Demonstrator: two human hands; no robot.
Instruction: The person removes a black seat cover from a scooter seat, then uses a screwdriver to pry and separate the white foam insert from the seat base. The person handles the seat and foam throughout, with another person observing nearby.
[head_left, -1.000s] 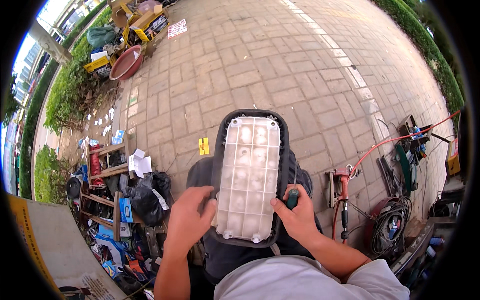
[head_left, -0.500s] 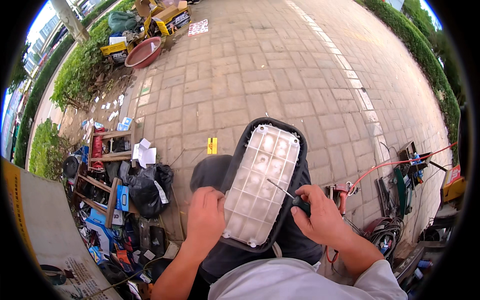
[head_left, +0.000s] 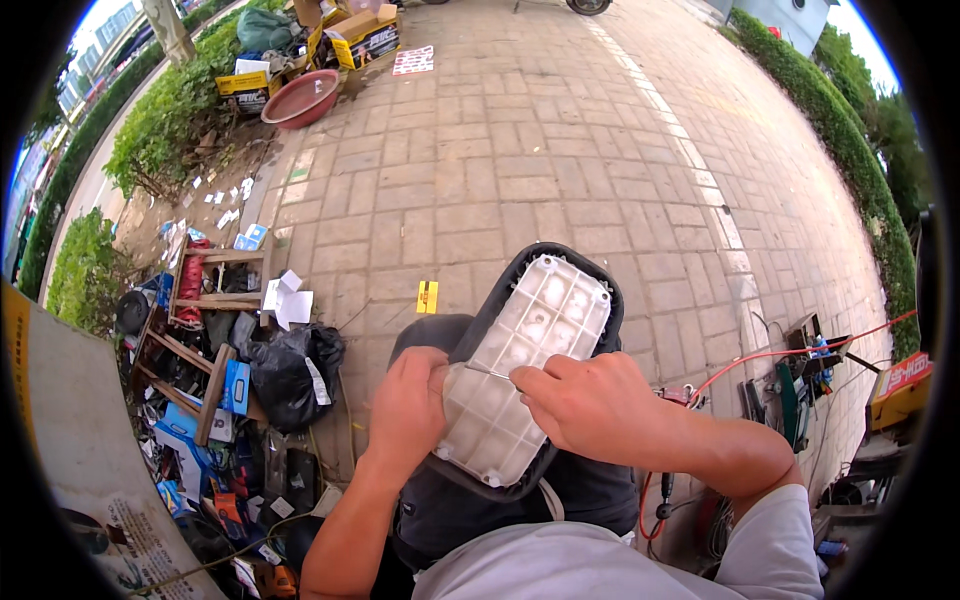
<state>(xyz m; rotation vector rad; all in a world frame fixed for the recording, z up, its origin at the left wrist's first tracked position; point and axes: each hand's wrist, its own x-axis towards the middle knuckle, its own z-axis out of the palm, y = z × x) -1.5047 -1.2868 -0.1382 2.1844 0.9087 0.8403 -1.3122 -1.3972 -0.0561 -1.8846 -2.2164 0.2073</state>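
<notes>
A white gridded plastic panel (head_left: pixel 500 430) in a black rim (head_left: pixel 615 310) rests tilted across my dark-trousered lap. Its left edge is pinched by my left hand (head_left: pixel 408 405), whose fingertips are partly hidden. My right hand (head_left: pixel 580 400) grips a screwdriver, its handle mostly covered by my fingers, and its thin shaft (head_left: pixel 488 372) points left across the panel toward my left fingertips. Whether the tip touches the panel's edge I cannot tell.
Brick paving (head_left: pixel 470 180) spreads ahead. At left are wooden frames (head_left: pixel 218 303), a black bag (head_left: pixel 290 375), scattered boxes and a metal board (head_left: pixel 85 430). Further off sit a red basin (head_left: pixel 300 100) and cartons. At right are tools (head_left: pixel 800 375) and a red hose (head_left: pixel 760 352).
The panel has tilted clockwise, its top moving right. My right hand has swung leftward over it, turning the screwdriver from upright to nearly horizontal. My left hand has shifted slightly up.
</notes>
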